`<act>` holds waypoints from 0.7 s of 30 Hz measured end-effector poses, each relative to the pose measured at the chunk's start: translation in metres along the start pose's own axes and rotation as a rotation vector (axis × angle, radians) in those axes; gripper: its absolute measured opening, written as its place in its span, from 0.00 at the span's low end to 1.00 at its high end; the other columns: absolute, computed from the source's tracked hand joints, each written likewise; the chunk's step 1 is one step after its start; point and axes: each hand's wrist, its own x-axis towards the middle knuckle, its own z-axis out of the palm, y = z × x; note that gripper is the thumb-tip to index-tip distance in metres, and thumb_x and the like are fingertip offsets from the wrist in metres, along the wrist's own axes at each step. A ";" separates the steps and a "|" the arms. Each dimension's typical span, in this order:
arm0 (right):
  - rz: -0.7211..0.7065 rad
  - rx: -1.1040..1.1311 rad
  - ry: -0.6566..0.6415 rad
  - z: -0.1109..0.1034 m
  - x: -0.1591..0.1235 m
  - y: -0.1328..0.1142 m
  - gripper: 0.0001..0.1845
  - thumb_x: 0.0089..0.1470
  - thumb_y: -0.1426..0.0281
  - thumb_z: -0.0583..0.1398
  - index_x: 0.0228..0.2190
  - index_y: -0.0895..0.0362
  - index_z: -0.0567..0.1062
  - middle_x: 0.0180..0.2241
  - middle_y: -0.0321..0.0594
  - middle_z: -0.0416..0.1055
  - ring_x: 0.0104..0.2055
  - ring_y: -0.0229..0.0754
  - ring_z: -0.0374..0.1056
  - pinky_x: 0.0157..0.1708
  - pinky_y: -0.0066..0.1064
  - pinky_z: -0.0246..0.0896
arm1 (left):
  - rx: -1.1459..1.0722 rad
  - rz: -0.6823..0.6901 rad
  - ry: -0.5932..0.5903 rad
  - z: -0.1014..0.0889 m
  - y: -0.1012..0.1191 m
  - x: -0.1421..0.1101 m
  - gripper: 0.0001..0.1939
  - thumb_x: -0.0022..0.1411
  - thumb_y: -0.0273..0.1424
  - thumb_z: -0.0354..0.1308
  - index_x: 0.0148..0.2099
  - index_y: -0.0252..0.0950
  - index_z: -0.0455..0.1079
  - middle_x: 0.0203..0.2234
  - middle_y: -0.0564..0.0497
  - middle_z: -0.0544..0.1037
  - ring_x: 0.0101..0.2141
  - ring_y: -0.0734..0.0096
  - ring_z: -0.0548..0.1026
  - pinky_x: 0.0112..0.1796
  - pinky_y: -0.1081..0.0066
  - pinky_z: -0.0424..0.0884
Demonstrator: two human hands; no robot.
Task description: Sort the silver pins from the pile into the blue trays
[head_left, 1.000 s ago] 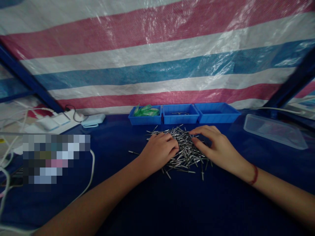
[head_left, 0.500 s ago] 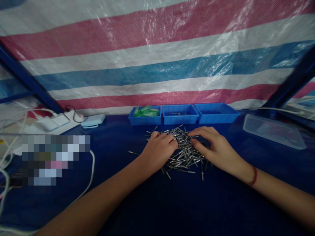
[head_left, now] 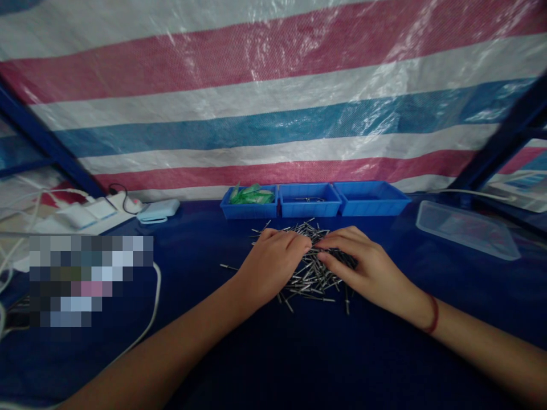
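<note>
A heap of thin metal pins (head_left: 310, 276) lies on the dark blue table cover (head_left: 299, 353). My left hand (head_left: 273, 262) rests on the heap's left side, fingers curled and pressed together into the pins. My right hand (head_left: 367, 265) lies over the right side with its fingers stretched toward the left hand and the thumb low against the pins. The fingertips of the two hands nearly meet above the heap. A red string (head_left: 432, 314) circles my right wrist.
Three blue trays stand at the back: the left tray (head_left: 250, 208) holds green pieces, the middle tray (head_left: 310, 206) a few pins, the right tray (head_left: 371, 199) looks bare. A clear lid (head_left: 468, 229) lies right. White cables (head_left: 145, 319) and a power strip (head_left: 98, 208) lie left.
Both hands have drawn closer together over the heap, pushing the pins into a tighter pile. The view has shifted slightly.
</note>
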 end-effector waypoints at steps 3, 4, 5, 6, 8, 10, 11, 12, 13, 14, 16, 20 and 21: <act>-0.004 0.025 0.002 0.001 0.000 -0.001 0.06 0.54 0.69 0.56 0.33 0.56 0.74 0.32 0.37 0.73 0.37 0.38 0.67 0.39 0.34 0.59 | -0.118 -0.021 0.066 -0.002 0.006 0.000 0.06 0.65 0.28 0.47 0.38 0.35 0.66 0.33 0.53 0.76 0.36 0.70 0.73 0.39 0.66 0.64; 0.003 0.037 0.003 0.001 0.000 -0.001 0.06 0.54 0.69 0.57 0.32 0.56 0.74 0.32 0.37 0.73 0.36 0.38 0.67 0.39 0.34 0.60 | -0.190 -0.041 0.095 -0.002 0.008 0.000 0.06 0.64 0.28 0.48 0.39 0.35 0.66 0.33 0.53 0.76 0.35 0.71 0.74 0.39 0.67 0.66; 0.013 0.053 0.005 0.001 0.000 -0.002 0.06 0.54 0.69 0.57 0.32 0.55 0.73 0.32 0.37 0.73 0.36 0.38 0.67 0.39 0.34 0.60 | -0.279 -0.071 0.126 -0.001 0.009 -0.001 0.05 0.63 0.29 0.50 0.40 0.36 0.66 0.33 0.52 0.77 0.35 0.72 0.74 0.38 0.68 0.67; 0.027 0.073 0.007 0.001 0.000 -0.002 0.05 0.54 0.69 0.57 0.32 0.55 0.73 0.32 0.36 0.73 0.36 0.38 0.67 0.38 0.33 0.60 | -0.376 -0.109 0.154 0.000 0.011 -0.001 0.07 0.62 0.30 0.52 0.43 0.36 0.65 0.33 0.52 0.77 0.34 0.73 0.75 0.37 0.70 0.68; 0.052 0.115 0.013 0.001 -0.001 -0.003 0.05 0.54 0.70 0.56 0.31 0.55 0.73 0.32 0.36 0.73 0.36 0.37 0.67 0.37 0.33 0.60 | -0.546 -0.198 0.191 0.002 0.012 -0.002 0.13 0.59 0.31 0.55 0.47 0.36 0.64 0.33 0.52 0.77 0.33 0.74 0.75 0.36 0.72 0.70; 0.069 0.147 0.019 0.002 -0.002 -0.005 0.05 0.54 0.70 0.56 0.32 0.54 0.73 0.32 0.36 0.73 0.36 0.37 0.66 0.37 0.33 0.61 | -0.628 -0.267 0.205 0.004 0.013 -0.002 0.13 0.58 0.32 0.56 0.46 0.37 0.65 0.32 0.53 0.77 0.32 0.74 0.75 0.35 0.72 0.71; 0.073 0.158 0.021 0.002 -0.002 -0.006 0.05 0.54 0.70 0.57 0.32 0.54 0.74 0.32 0.36 0.73 0.36 0.37 0.66 0.37 0.32 0.61 | -0.637 -0.289 0.204 0.004 0.014 -0.002 0.10 0.58 0.32 0.56 0.43 0.37 0.67 0.32 0.53 0.77 0.32 0.74 0.75 0.35 0.72 0.71; 0.076 0.166 0.021 0.002 -0.003 -0.006 0.05 0.54 0.70 0.57 0.32 0.54 0.74 0.32 0.36 0.73 0.36 0.38 0.66 0.37 0.32 0.61 | -0.635 -0.303 0.200 0.004 0.014 -0.002 0.08 0.58 0.31 0.56 0.41 0.37 0.68 0.31 0.53 0.77 0.31 0.74 0.75 0.35 0.72 0.71; 0.080 0.174 0.021 0.003 -0.003 -0.007 0.05 0.54 0.70 0.57 0.32 0.54 0.74 0.31 0.36 0.73 0.36 0.38 0.66 0.37 0.32 0.61 | -0.630 -0.310 0.194 0.003 0.014 -0.001 0.06 0.58 0.31 0.56 0.38 0.37 0.69 0.30 0.53 0.77 0.30 0.75 0.74 0.35 0.72 0.71; 0.085 0.181 0.021 0.003 -0.003 -0.007 0.05 0.54 0.69 0.57 0.32 0.54 0.74 0.31 0.37 0.73 0.36 0.38 0.66 0.36 0.32 0.61 | -0.628 -0.314 0.186 0.002 0.015 -0.001 0.05 0.58 0.31 0.56 0.37 0.37 0.70 0.29 0.54 0.77 0.30 0.75 0.74 0.34 0.72 0.70; 0.098 0.199 0.023 0.004 -0.004 -0.007 0.06 0.54 0.69 0.57 0.32 0.54 0.74 0.32 0.37 0.73 0.36 0.38 0.67 0.36 0.33 0.61 | -0.641 -0.315 0.177 0.000 0.016 -0.001 0.04 0.58 0.30 0.55 0.36 0.37 0.70 0.29 0.54 0.77 0.30 0.75 0.74 0.34 0.73 0.70; 0.121 0.242 0.018 0.003 -0.003 -0.007 0.08 0.55 0.68 0.55 0.34 0.53 0.74 0.34 0.38 0.73 0.37 0.38 0.67 0.37 0.33 0.63 | -0.663 -0.310 0.196 -0.001 0.018 0.000 0.05 0.59 0.29 0.55 0.38 0.37 0.70 0.31 0.54 0.77 0.30 0.77 0.73 0.34 0.74 0.70; 0.124 0.248 0.015 0.003 -0.003 -0.007 0.08 0.55 0.68 0.55 0.33 0.53 0.75 0.34 0.38 0.73 0.37 0.38 0.68 0.37 0.33 0.63 | -0.656 -0.306 0.205 -0.001 0.018 0.000 0.05 0.59 0.29 0.55 0.38 0.37 0.70 0.30 0.54 0.76 0.30 0.77 0.73 0.34 0.75 0.69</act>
